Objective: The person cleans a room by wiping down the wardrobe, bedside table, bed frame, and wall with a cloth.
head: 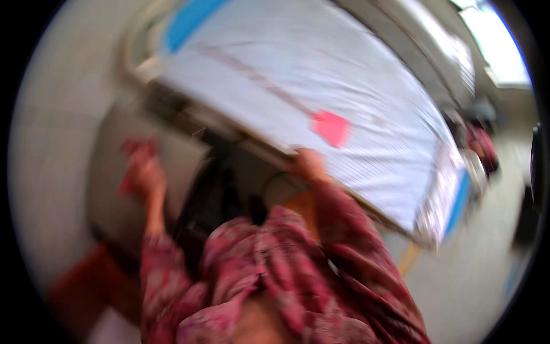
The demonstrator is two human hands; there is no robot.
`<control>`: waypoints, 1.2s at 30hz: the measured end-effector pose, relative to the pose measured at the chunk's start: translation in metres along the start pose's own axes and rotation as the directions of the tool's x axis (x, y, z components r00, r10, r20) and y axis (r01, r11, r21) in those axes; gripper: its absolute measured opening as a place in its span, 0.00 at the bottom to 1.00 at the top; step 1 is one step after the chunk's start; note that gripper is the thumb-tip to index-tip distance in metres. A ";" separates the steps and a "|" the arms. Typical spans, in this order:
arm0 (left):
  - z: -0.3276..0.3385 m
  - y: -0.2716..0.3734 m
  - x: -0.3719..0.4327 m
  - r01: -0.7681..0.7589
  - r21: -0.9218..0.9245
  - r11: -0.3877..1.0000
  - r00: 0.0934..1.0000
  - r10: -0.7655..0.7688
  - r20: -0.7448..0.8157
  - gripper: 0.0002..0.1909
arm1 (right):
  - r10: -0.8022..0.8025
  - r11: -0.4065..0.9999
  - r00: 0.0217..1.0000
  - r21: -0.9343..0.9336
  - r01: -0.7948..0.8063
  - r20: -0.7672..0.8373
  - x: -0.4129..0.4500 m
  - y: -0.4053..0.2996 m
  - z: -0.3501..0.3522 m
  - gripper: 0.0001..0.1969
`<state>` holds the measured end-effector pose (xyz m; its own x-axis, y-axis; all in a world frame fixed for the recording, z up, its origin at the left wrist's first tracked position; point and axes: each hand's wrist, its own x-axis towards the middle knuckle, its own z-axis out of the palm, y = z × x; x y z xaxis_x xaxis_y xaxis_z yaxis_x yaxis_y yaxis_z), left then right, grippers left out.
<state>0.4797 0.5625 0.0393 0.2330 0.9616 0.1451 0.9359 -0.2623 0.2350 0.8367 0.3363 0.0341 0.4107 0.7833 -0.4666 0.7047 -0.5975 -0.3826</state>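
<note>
Motion blur softens the whole view. My left hand [146, 170] is over a beige surface on the left, with its fingers closed around a pink piece [125, 185], possibly cloth, that shows above and below them. My right hand [309, 165] touches the near edge of a long surface with a white, wrinkled cover [266, 38]; its fingers are too blurred to tell whether they grip the edge. Beyond this hand a flat, bright pink piece [331, 128] lies on the cover. A faint reddish-brown stripe [258, 79] runs from it towards the far left.
Blue parts [189, 26] edge both ends of the covered surface. Shiny, crumpled clear plastic [434, 193] wraps its right end. The beige surface [116, 159] stands at left, with an orange-brown object [94, 275] below. Dark shapes fill the gap underneath. A bright window [494, 43] is at upper right.
</note>
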 end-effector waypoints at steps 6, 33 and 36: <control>0.035 -0.009 0.067 -0.120 0.054 0.991 0.988 0.125 -0.096 0.25 | -0.143 0.974 0.975 -0.200 0.108 -0.169 0.001 0.007 -0.017 0.17; -0.033 -0.278 -0.056 0.674 0.072 0.735 0.735 -0.658 -0.165 0.26 | -0.107 0.984 0.983 -0.158 0.083 -0.148 -0.003 0.000 0.002 0.17; -0.031 -0.273 -0.108 0.648 0.010 0.762 0.744 -0.630 -0.221 0.27 | -0.171 0.972 0.970 -0.188 0.137 -0.174 -0.002 -0.003 -0.001 0.17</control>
<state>0.1906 0.5277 -0.0110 -0.4750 0.8629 0.1726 0.8664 0.4243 0.2633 0.8345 0.3363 0.0370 0.3788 0.8916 -0.2481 0.8506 -0.4410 -0.2862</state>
